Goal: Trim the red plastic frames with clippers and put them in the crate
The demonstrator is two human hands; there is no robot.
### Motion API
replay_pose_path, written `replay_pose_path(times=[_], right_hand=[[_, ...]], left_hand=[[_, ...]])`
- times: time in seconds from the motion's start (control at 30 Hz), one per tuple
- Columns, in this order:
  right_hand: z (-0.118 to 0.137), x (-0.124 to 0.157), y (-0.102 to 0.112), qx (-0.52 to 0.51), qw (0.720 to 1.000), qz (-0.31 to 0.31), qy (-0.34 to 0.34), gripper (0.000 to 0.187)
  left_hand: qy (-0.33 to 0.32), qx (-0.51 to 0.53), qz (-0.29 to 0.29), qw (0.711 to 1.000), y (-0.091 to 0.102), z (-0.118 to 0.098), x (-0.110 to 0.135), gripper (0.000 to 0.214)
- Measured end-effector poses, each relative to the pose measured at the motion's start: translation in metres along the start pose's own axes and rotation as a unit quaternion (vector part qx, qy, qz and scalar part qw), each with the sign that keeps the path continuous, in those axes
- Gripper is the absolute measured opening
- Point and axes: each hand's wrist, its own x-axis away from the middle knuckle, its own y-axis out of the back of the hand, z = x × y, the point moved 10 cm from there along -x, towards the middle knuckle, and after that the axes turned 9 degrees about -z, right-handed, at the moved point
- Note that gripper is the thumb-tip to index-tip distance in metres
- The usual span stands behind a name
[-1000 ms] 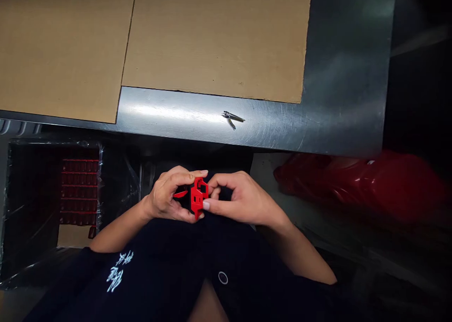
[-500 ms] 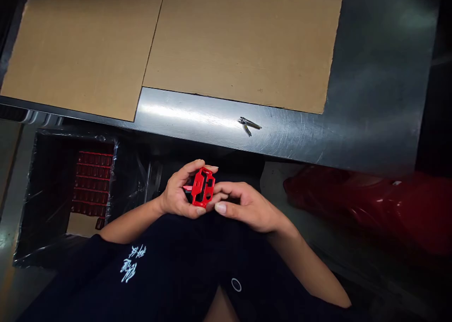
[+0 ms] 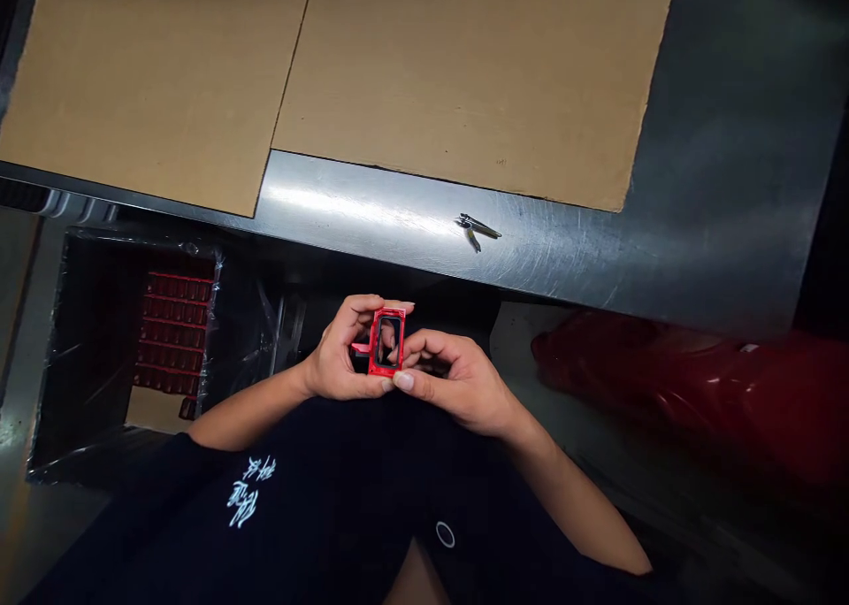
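Note:
A small red plastic frame (image 3: 386,371) with a dark rectangular middle is held upright in front of my body. My left hand (image 3: 338,353) is closed around it from the left, with its thumb at the lower edge and fingers at the top. A pinkish-red tab (image 3: 360,348) juts out of the part's left side, between thumb and fingers. From the right, my right hand (image 3: 461,379) grips the lower right corner with curled fingers, its thumb tip near the left thumb. Part of those fingers is hidden behind the frame.
Cutting pliers (image 3: 478,231) lie on the metal table (image 3: 550,260) near its front edge. Cardboard sheets (image 3: 464,74) cover much of the tabletop. At lower left, a plastic-lined bin (image 3: 86,357) holds rows of red parts (image 3: 173,322). A large red glossy object (image 3: 663,384) sits at right, below the table.
The red frame has been turned over, so its face with the dark rectangle now shows. My right hand has moved slightly left against it. The view has shifted a little.

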Motion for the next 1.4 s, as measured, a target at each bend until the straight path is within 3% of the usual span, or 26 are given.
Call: replay_pose_path(times=[0.27,0.53,0.7,0.87,1.07,1.4], right_hand=[[-0.006,-0.004,0.009,-0.033,0.999,-0.038,0.017,0.031],[-0.028,-0.012,0.005,-0.151,0.988,-0.006,-0.032,0.036],[-0.037,-0.012,0.001,-0.228,0.970,0.016,-0.077,0.040],[-0.038,-0.013,0.001,-0.230,0.969,0.009,-0.095,0.042],[-0.042,-0.012,-0.001,-0.228,0.968,0.017,-0.107,0.041],[-0.038,-0.010,0.001,-0.233,0.966,0.013,-0.110,0.043]], left_hand=[[-0.024,-0.057,-0.031,0.998,0.003,-0.006,-0.004,0.086],[-0.078,-0.150,-0.048,0.984,0.005,-0.019,-0.008,0.087],[-0.070,-0.263,-0.073,0.959,0.008,-0.026,-0.010,0.082],[-0.076,-0.361,-0.069,0.927,0.004,-0.040,-0.015,0.074],[-0.052,-0.395,-0.049,0.916,0.003,-0.039,-0.015,0.073],[-0.075,-0.389,-0.052,0.917,0.001,-0.043,-0.019,0.072]])
